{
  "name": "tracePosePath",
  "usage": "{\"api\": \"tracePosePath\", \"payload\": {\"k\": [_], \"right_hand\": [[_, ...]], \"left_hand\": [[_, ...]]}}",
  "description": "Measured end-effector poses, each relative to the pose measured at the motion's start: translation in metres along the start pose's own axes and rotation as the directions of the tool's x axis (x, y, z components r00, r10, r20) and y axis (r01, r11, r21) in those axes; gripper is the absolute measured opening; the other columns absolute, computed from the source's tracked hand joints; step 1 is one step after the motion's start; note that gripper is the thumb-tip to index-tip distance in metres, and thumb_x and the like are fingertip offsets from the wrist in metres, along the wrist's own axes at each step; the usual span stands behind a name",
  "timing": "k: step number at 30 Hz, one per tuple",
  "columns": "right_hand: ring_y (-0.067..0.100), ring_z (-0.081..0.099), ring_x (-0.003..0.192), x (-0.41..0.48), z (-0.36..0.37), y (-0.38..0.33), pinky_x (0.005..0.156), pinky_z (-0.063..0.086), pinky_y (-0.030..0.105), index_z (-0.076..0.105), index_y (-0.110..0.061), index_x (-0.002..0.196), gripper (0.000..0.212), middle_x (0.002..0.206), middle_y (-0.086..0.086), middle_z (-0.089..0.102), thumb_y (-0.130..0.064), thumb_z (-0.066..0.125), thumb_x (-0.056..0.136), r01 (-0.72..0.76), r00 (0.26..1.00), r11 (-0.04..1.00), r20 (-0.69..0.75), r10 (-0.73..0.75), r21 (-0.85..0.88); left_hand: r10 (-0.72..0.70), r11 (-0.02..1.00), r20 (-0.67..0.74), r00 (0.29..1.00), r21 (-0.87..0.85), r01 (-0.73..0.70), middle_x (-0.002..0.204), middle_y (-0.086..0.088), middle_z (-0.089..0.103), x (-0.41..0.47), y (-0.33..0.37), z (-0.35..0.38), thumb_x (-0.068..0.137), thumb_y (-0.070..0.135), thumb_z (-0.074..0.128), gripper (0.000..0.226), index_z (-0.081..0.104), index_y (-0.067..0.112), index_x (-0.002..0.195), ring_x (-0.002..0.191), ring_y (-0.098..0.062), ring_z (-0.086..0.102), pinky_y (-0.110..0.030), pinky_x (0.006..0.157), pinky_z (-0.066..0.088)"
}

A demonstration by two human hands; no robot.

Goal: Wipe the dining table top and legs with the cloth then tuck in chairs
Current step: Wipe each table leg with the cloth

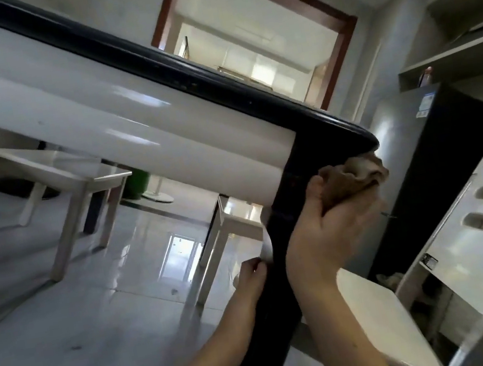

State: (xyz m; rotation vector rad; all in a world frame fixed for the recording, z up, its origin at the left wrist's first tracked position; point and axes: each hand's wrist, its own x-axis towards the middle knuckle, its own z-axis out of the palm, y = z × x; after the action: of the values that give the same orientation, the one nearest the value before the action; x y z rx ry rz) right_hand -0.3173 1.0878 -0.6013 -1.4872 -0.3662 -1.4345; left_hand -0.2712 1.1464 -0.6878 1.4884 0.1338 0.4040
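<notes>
Cloth (353, 180) bunched in my right hand (328, 232), pressed atop the dark leg (278, 240) running lower-left; left hand (250, 274) fingers curled on it below.

A dark fridge (440, 156) stands tall at the right, stickers near its top; grey open shelves (461, 50) sit above it, a small bottle (425, 76) on the lower one; a wood-framed doorway (257, 39) opens onto a bright room; a green bin (137, 184) stands on the glossy tiled floor (71, 355).
</notes>
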Motion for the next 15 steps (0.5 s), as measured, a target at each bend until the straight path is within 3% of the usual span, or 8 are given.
{"api": "tracePosePath", "payload": {"k": [2,4,6,8,11,13,15], "right_hand": [[-0.009,0.053,0.102,0.008,-0.006,0.004,0.090,0.038,0.008,0.041,-0.046,0.115,0.028,0.109,-0.020,0.052,-0.029,0.053,0.096,-0.060,0.998,0.965,-0.020,0.068,0.255],[-0.015,0.053,0.097,0.008,-0.006,0.002,0.087,0.038,0.004,0.044,-0.041,0.114,0.027,0.105,-0.024,0.053,-0.022,0.053,0.097,-0.031,0.999,0.962,-0.029,0.041,0.272],[-0.005,0.050,0.110,-0.005,-0.009,0.003,0.096,0.037,0.014,0.044,-0.034,0.122,0.032,0.118,-0.019,0.050,-0.018,0.054,0.096,0.131,0.991,0.971,-0.024,-0.129,0.199],[0.016,0.047,0.127,-0.030,-0.020,0.021,0.105,0.035,0.024,0.049,-0.021,0.129,0.034,0.133,-0.006,0.048,-0.020,0.054,0.095,0.280,0.951,0.949,0.090,-0.295,0.144],[0.037,0.030,0.142,-0.056,-0.046,0.060,0.114,0.031,0.048,0.046,0.009,0.134,0.053,0.148,0.017,0.040,-0.029,0.050,0.097,0.515,0.797,0.853,0.319,-0.513,0.085],[0.037,0.030,0.142,-0.042,-0.051,0.063,0.113,0.030,0.053,0.048,0.009,0.131,0.052,0.145,0.016,0.044,-0.030,0.050,0.098,0.611,0.705,0.781,0.359,-0.612,0.131],[0.035,0.036,0.139,-0.015,-0.040,0.045,0.112,0.033,0.052,0.057,0.005,0.126,0.044,0.139,0.016,0.052,-0.024,0.059,0.092,0.719,0.583,0.671,0.367,-0.725,0.184]], "left_hand": [[0.021,0.999,-0.041,0.999,0.042,-0.019,0.118,-0.025,0.052,0.005,-0.008,-0.002,0.097,0.007,0.031,0.036,0.051,-0.011,0.122,0.126,-0.034,0.043,-0.025,0.087,0.035],[0.029,0.995,-0.029,0.999,0.100,-0.026,0.118,-0.019,0.049,0.003,-0.008,-0.002,0.098,0.007,0.028,0.038,0.047,-0.007,0.128,0.130,-0.031,0.040,-0.023,0.077,0.032],[0.037,0.991,-0.028,0.999,0.132,-0.033,0.131,-0.022,0.049,0.001,-0.005,-0.001,0.099,0.008,0.028,0.039,0.045,-0.007,0.130,0.129,-0.029,0.041,-0.022,0.079,0.033],[0.039,0.994,-0.013,0.999,0.102,-0.037,0.134,-0.028,0.047,0.000,-0.003,-0.002,0.099,0.006,0.028,0.038,0.044,-0.011,0.128,0.120,-0.028,0.046,-0.017,0.079,0.036],[0.044,0.996,-0.011,0.999,0.078,-0.043,0.136,-0.023,0.046,0.001,-0.005,-0.003,0.100,0.015,0.029,0.041,0.044,-0.008,0.130,0.126,-0.028,0.043,-0.019,0.081,0.035],[0.054,0.997,0.001,0.999,0.061,-0.054,0.135,-0.023,0.046,0.001,-0.008,-0.002,0.096,0.030,0.028,0.054,0.045,-0.009,0.129,0.130,-0.031,0.040,-0.022,0.079,0.033],[0.046,0.999,-0.013,0.999,0.001,-0.046,0.132,-0.028,0.047,0.004,-0.010,-0.002,0.096,0.028,0.034,0.051,0.047,-0.010,0.126,0.130,-0.035,0.041,-0.022,0.080,0.035]]}}
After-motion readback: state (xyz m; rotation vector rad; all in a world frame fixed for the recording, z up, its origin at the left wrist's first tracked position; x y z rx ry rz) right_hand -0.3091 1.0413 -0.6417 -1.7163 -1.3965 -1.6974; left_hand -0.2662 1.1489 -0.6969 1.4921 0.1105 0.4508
